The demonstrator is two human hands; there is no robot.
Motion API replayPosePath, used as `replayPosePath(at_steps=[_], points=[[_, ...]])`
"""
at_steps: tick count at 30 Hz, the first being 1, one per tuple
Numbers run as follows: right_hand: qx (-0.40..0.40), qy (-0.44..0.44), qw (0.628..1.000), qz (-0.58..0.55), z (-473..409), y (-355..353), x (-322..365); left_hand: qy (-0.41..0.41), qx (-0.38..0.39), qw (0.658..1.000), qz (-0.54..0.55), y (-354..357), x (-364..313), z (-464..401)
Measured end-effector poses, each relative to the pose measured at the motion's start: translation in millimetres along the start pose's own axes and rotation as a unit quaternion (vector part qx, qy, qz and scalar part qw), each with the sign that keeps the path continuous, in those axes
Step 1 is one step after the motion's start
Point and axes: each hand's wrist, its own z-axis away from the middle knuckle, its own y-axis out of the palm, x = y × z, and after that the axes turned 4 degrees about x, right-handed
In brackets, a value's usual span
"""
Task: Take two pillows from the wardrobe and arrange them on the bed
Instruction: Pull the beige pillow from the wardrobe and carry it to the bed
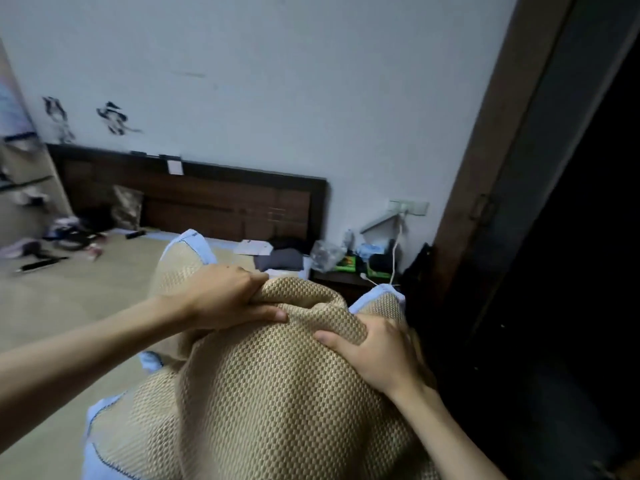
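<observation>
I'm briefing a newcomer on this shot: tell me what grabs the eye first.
The woven tan pillows with pale blue edging fill the lower centre, bunched under the left hand and right hand. Behind them, the dark wooden headboard runs along the white wall, and the wardrobe looms dark on the right.

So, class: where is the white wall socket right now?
The wall socket sits on the wall right of the headboard, above the cluttered nightstand, beside the wardrobe.

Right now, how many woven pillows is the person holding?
2. The near pillow is gripped at its top by the left hand and right hand; the far pillow sits behind it, mostly hidden, towards the bed.
</observation>
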Motion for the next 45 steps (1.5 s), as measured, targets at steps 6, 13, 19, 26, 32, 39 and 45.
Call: replayPosePath(at_steps=[6,13,19,26,32,39,45], points=[[0.088,-0.1,0.99,0.044,-92.5,93.5,54.6,-0.125,0.024,0.991,-0.048,-0.3,94.6,69.9],[0.193,-0.183,0.963,0.036,-183.2,189.4,94.2,-0.274,0.038,0.96,-0.05,28.0,170.2,126.6],[0.27,-0.248,0.93,0.029,-281.3,271.8,66.2,-0.391,0.081,0.916,-0.04,95.1,213.5,105.4],[0.331,-0.275,0.901,0.054,-427.4,361.7,-3.8,-0.49,0.109,0.862,-0.069,202.4,277.9,23.9],[0.344,-0.337,0.875,0.052,-538.0,371.9,1.4,-0.539,0.101,0.834,-0.064,194.9,327.9,-45.1],[0.328,-0.364,0.871,0.025,-618.1,382.4,41.4,-0.53,0.071,0.837,-0.12,165.9,399.1,-76.6],[0.32,-0.345,0.882,0.02,-649.3,414.6,73.0,-0.523,0.081,0.843,-0.1,161.2,463.1,-67.9]])
